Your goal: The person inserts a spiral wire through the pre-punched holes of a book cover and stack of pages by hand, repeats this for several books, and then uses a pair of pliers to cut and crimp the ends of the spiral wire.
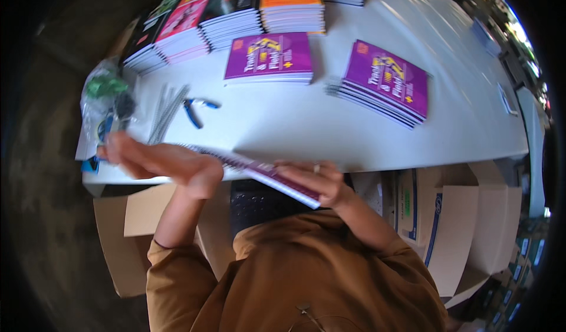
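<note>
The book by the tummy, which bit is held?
The right hand holds the book by its right end; the left hand is blurred, so any hold there can't be told.

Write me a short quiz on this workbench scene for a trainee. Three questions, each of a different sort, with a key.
1. Multiple choice: Which hand has its fingers laid across the cover of the held purple book?
A) left hand
B) right hand
C) neither

2. Short answer: What lies on the table between the clear plastic bag and the blue-handled pliers?

3. True or false: The blue-handled pliers lie on top of a stack of purple books.

Key:
1. B, the right hand.
2. The loose grey spiral coils.
3. False; they lie on the tabletop itself.
</note>
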Demonstrator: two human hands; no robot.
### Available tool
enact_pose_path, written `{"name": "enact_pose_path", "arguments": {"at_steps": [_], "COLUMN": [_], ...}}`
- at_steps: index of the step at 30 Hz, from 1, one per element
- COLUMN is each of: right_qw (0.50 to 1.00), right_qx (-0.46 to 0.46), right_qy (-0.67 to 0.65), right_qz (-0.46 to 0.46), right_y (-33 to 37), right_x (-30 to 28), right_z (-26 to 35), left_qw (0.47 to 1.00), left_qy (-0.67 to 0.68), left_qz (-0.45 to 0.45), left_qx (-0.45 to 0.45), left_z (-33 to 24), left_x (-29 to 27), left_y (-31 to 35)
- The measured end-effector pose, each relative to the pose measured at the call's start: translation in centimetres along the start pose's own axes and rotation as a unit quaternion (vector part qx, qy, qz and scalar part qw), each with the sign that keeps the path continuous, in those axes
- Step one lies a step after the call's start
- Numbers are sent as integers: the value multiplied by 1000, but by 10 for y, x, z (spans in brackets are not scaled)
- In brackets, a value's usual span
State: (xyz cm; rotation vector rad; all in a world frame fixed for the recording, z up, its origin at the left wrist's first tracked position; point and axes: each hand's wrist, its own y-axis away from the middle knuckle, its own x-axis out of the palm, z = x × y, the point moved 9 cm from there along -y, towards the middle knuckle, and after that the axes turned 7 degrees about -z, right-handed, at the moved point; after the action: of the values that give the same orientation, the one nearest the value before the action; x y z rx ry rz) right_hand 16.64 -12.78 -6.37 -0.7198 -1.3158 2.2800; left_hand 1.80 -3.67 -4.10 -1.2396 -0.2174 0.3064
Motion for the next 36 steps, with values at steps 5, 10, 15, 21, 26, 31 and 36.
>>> {"name": "enact_pose_path", "arguments": {"at_steps": [5, 10, 15, 21, 26, 31, 36], "right_qw": [999, 999, 998, 998, 999, 991, 995], "right_qx": [39, 52, 43, 57, 35, 111, 90], "right_qy": [18, 1, 24, 2, 19, -30, 9], "right_qz": [-21, 10, -45, -36, -1, -66, -30], "right_y": [-2, 1, 5, 6, -4, -3, 1], "right_x": [-9, 4, -11, 3, 7, -4, 5], "right_z": [-7, -4, -10, -17, -17, -27, -27], "left_qw": [973, 991, 956, 939, 992, 910, 997], "left_qy": [147, 55, 172, 235, 77, 303, 23], "left_qz": [175, 36, 229, 248, 38, 283, 66], "left_qx": [21, -115, 64, -39, 97, 11, 44], "left_z": [-63, -21, -83, -80, -68, -106, -66], "left_x": [11, 24, 21, 44, 31, 40, 54], "left_y": [26, 8, 20, 29, -29, 40, -67]}}
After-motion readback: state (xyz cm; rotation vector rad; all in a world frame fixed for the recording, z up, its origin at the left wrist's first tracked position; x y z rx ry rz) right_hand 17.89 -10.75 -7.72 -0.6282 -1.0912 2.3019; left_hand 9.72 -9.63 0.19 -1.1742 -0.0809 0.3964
